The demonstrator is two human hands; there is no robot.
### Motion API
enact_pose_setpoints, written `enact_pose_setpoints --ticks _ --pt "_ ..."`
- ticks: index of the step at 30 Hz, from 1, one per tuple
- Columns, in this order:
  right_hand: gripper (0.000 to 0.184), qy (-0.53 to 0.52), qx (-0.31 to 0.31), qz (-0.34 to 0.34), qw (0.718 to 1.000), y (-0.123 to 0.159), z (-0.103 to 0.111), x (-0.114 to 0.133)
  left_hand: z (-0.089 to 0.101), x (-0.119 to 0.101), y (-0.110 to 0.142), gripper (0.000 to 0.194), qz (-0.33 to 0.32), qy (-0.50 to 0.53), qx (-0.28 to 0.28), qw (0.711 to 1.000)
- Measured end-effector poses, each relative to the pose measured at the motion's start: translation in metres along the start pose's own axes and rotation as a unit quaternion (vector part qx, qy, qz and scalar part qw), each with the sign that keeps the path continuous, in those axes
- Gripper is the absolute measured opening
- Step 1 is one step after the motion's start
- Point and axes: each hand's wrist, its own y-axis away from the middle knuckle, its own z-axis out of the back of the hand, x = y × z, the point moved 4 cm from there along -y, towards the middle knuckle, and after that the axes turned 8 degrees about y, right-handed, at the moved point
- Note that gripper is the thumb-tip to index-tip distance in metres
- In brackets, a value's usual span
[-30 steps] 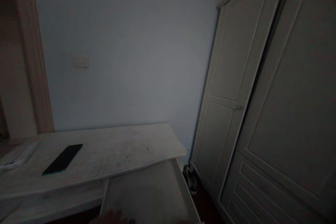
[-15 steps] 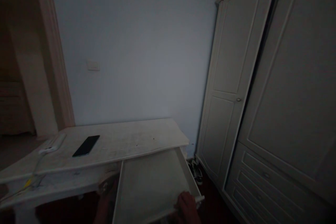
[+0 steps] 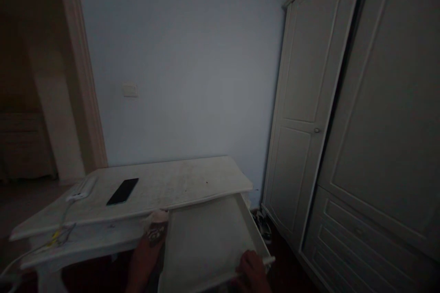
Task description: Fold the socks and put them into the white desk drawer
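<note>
A white drawer (image 3: 208,238) is pulled out from under the right end of the white desk (image 3: 172,178). My right hand (image 3: 252,268) is closed over the drawer's front panel near its right corner. Left of the drawer, my left hand (image 3: 146,254) is closed on a patterned brown-and-pale cloth (image 3: 157,232), which lies close under the desk's front edge. Its fingers are partly covered by the cloth and the dim light. The drawer's visible floor is bare.
A dark phone (image 3: 123,191) and a white power strip (image 3: 82,189) with a cable lie on the desktop's left part. Shoes (image 3: 264,228) sit on the dark red floor between desk and wardrobe (image 3: 302,114). A light switch (image 3: 129,90) is on the wall.
My left hand has raised the cloth slightly toward the desk's front edge, beside the drawer. My right hand keeps its place on the drawer front. The view has turned a little left.
</note>
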Motion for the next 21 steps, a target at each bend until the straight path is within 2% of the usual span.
enact_pose_setpoints --ticks 2,4,8,10,12,14,17,21 --pt "0.033 -0.005 -0.001 0.005 1.0 0.0 0.001 -0.002 0.005 -0.014 0.014 0.052 -0.014 -0.051 0.018 0.998" --pt "0.025 -0.011 -0.002 0.003 1.0 -0.001 0.003 -0.001 0.007 -0.029 0.033 0.049 -0.05 -0.14 0.06 0.987" --pt "0.027 -0.035 0.013 -0.024 0.999 -0.006 0.008 0.007 -0.001 -0.051 0.063 0.072 -0.114 -0.326 0.176 0.922" --pt "0.025 -0.043 0.021 -0.042 0.998 -0.007 0.009 0.01 -0.01 -0.059 0.072 0.074 -0.145 -0.358 0.241 0.891" --pt "0.025 -0.04 0.016 -0.059 0.997 -0.005 0.007 0.011 -0.017 -0.066 0.075 0.068 -0.172 -0.359 0.278 0.874" --pt "0.031 -0.027 0.001 -0.068 0.997 -0.002 0.005 0.01 -0.022 -0.071 0.074 0.064 -0.187 -0.353 0.284 0.872" --pt "0.041 -0.011 -0.018 -0.039 0.999 0.0 0.002 0.009 -0.028 -0.075 0.069 0.06 -0.199 -0.349 0.289 0.869" --pt "0.032 -0.034 -0.002 -0.029 0.999 -0.001 0.0 0.006 -0.044 -0.079 0.062 0.049 -0.227 -0.343 0.282 0.867"
